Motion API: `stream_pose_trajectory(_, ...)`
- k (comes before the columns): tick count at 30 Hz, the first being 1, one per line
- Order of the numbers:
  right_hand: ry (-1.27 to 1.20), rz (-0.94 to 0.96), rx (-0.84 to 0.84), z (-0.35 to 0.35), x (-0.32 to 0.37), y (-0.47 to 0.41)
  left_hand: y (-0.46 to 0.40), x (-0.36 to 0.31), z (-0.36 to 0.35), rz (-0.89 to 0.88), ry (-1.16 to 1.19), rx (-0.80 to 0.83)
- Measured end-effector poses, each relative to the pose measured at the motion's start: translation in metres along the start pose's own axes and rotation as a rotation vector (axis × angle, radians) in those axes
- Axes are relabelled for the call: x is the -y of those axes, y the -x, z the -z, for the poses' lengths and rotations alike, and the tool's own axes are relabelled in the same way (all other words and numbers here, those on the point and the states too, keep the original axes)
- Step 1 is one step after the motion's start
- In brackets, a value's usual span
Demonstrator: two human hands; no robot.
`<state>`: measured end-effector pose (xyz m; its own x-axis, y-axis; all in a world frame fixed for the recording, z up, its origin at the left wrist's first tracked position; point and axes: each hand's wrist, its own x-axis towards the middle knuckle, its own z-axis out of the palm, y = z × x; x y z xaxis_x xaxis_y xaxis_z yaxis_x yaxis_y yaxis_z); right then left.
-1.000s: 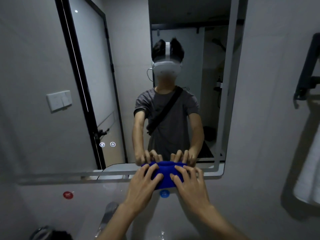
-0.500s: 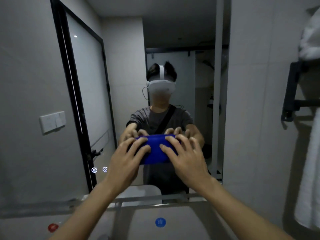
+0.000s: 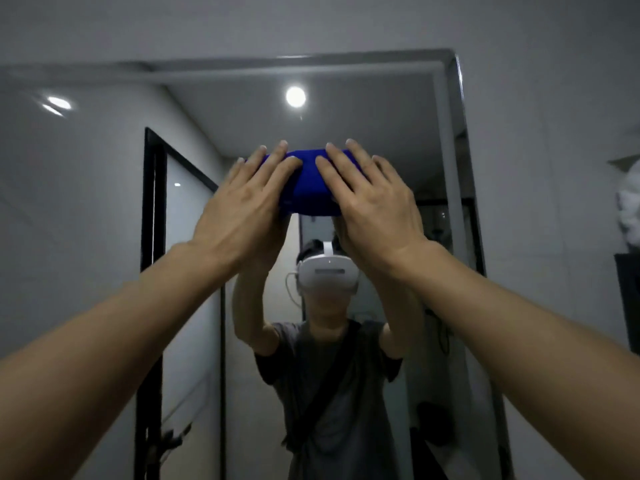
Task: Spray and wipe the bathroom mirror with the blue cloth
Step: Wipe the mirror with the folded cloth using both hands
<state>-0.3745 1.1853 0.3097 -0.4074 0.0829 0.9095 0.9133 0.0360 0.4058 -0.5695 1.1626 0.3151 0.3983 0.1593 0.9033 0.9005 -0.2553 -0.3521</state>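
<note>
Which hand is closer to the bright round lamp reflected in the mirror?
Left, narrowly. The left hand lies below the lamp, slightly to its left; the right hand lies below, further to its right. Both press the blue cloth.

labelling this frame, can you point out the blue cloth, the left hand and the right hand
blue cloth (image 3: pixel 309 188): head view, on the bare blue patch between the two hands.
left hand (image 3: pixel 242 211): head view, on the back of the hand.
right hand (image 3: pixel 375 211): head view, on the back of the hand.

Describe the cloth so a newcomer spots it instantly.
Start at the large wall mirror filling the view, then look high on the glass, just below the reflected round ceiling light. Pressed there under the left hand and right hand is the folded bright blue cloth, the only vivid colour.
</note>
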Motion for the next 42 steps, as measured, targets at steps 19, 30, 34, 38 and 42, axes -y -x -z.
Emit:
stream_pose_trajectory(19,-0.07,-0.094,-0.054,0.001,-0.021,-0.147,-0.128,0.08,0.014,0.067,-0.102,-0.027)
stream_pose_trajectory(30,-0.084,-0.108,-0.061,-0.001,0.025,-0.162,-0.105,0.117,0.025,0.097,-0.124,-0.001)
stream_pose_trajectory(34,-0.094,-0.113,-0.06,-0.003,0.055,-0.172,-0.092,0.144,0.032,0.101,-0.147,0.024)
stream_pose_trajectory(38,-0.091,-0.107,-0.027,-0.003,0.07,-0.176,-0.083,0.16,0.035,0.099,-0.126,0.059)
stream_pose_trajectory(42,-0.074,-0.089,0.012,-0.001,0.075,-0.164,-0.068,0.16,0.032,0.084,-0.105,0.052)
